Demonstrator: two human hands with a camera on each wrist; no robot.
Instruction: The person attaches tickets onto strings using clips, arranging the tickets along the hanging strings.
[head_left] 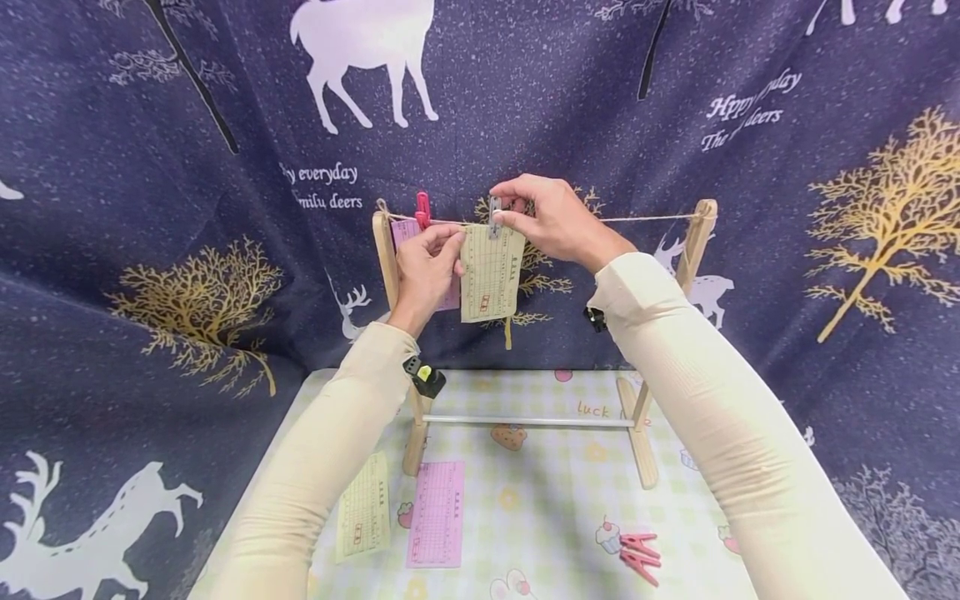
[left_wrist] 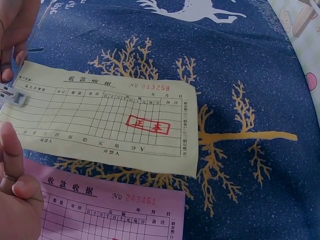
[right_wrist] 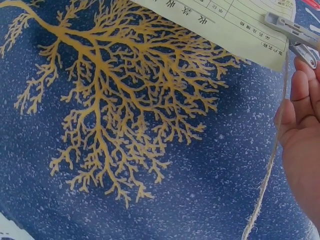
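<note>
Head view: left hand (head_left: 426,268) pinches the yellow slip (head_left: 491,273) against the string (head_left: 645,219) to steady it, right hand (head_left: 551,218) squeezing a grey clip (head_left: 494,216) over its top edge.

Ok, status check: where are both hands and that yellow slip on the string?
Right hand pinches grey peg onto the string. Left hand pinches yellow slip at its left edge. Slip hangs beside the pegged pink slip. Nothing in the way.

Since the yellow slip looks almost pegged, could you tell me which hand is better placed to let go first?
Probably the left hand: it only steadies the yellow slip, while the right hand pinches the grey peg on the string.
</note>
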